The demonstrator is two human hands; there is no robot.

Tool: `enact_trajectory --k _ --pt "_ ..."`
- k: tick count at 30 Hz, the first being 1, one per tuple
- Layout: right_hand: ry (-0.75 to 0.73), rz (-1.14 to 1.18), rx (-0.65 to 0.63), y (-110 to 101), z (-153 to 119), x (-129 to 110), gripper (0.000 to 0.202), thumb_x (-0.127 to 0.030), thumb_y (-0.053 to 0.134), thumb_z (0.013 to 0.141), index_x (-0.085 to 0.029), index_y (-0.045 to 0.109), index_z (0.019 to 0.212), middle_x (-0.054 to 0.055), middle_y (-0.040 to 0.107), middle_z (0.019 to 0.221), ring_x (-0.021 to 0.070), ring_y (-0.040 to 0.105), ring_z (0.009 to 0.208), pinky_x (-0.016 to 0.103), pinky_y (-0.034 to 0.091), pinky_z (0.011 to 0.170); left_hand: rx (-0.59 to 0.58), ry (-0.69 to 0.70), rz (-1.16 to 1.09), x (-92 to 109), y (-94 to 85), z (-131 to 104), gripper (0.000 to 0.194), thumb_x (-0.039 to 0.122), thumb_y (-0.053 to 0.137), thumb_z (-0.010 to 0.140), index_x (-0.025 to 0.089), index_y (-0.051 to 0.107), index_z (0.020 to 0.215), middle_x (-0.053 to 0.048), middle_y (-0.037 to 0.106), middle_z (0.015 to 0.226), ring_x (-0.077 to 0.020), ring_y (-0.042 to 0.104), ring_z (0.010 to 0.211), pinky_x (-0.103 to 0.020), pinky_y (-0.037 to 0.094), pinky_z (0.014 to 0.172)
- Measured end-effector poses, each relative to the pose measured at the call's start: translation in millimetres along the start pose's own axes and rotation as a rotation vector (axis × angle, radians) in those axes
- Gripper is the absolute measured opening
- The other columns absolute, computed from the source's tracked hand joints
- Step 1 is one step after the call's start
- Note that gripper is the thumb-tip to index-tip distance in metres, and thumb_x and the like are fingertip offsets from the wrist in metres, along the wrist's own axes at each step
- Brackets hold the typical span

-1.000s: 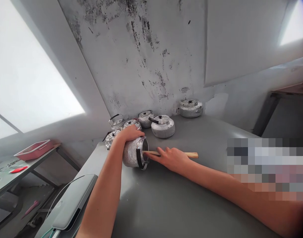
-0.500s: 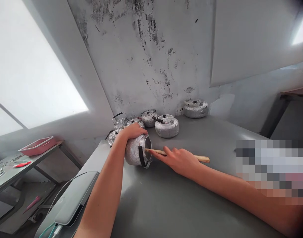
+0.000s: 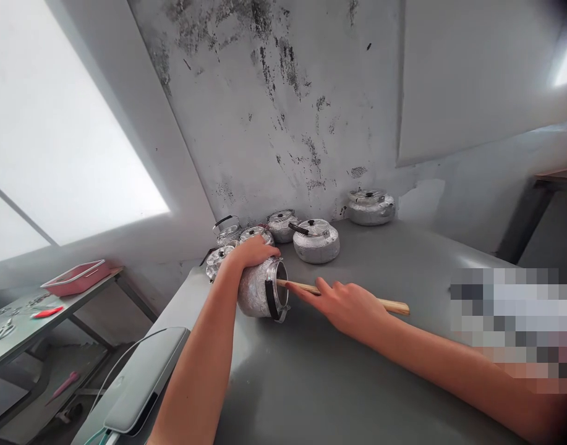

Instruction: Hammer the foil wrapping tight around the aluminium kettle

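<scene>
A silver metal kettle (image 3: 254, 290) without a lid lies on its side on the grey table (image 3: 320, 383), its round mouth facing right and its black handle hanging at the front of the rim. My left hand (image 3: 255, 250) is on top of the kettle, fingers curved over its upper side. My right hand (image 3: 345, 303) is closed round a pale wooden stick (image 3: 394, 306). The stick's thin tip is inside the kettle's mouth, and its thick end sticks out to the right behind the hand.
Behind stand several lidded kettles, one (image 3: 316, 241) near the middle and another (image 3: 371, 207) by the wall. A power bank (image 3: 146, 377) with cables lies at the left edge. A pink basket (image 3: 76, 278) sits on a side table.
My right hand has moved slightly right with the stick, and less of the stick is in the kettle's mouth. The whole view has shifted a little.
</scene>
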State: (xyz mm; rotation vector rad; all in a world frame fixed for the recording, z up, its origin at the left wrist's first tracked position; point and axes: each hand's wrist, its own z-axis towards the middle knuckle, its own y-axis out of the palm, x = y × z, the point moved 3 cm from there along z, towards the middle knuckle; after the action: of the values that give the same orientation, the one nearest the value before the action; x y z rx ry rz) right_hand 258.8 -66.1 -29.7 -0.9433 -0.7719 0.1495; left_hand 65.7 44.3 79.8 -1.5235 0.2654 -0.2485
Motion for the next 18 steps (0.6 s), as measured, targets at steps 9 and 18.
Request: enact_trajectory --k 9,18 --pt "-0.044 0.043 0.034 3.5 4.9 -2.2 0.091 -0.005 0.053 0.080 -0.035 0.020 0.158 0.002 0.064 0.088 0.0131 0.060 0.056 0.033 0.012 0.047 -0.076 0.053 0.033 1.0 2.9 0.7 0.028 0.036 0.053 0.091 0.036 0.076 0.106 -0.006 0.065 0.107 -0.0289 0.059 0.107 -0.036 0.044 0.094" --pt "-0.020 0.043 0.011 2.4 3.7 3.8 0.092 -0.004 0.052 0.081 -0.033 0.015 0.160 0.002 0.063 0.089 0.0144 0.063 0.057 0.034 0.013 0.046 -0.074 -0.029 -0.030 0.0 3.7 2.5 0.030 0.044 0.052 0.091 0.031 0.076 0.103 -0.006 0.066 0.111 -0.0291 0.060 0.105 -0.036 0.046 0.092"
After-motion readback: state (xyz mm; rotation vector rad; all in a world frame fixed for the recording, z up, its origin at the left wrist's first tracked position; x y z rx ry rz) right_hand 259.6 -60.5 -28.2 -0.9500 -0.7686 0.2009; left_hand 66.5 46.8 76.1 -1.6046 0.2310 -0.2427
